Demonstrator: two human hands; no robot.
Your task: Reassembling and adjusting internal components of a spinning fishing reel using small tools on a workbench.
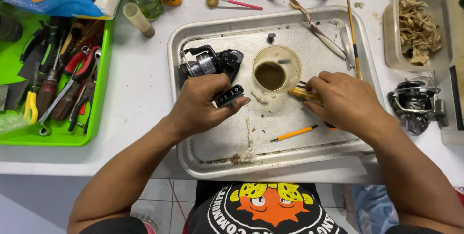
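Head view: left hand fingers grip black reel.

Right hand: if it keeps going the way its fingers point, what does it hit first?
The right hand, gripping a yellow-handled tool, points left toward the round translucent plastic cup of brown liquid. The cup's near rim is probably first, though depth is unclear.

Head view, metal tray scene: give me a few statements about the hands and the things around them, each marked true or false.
1. The left hand holds a black fishing reel over the metal tray. True.
2. The right hand is empty. False: it grips a yellow-handled tool.
3. The plastic cup holds dark liquid. True.
4. The green tray of tools lies right of the metal tray. False: it lies left.
5. A second reel lies inside the metal tray. False: it lies on the table, outside it.
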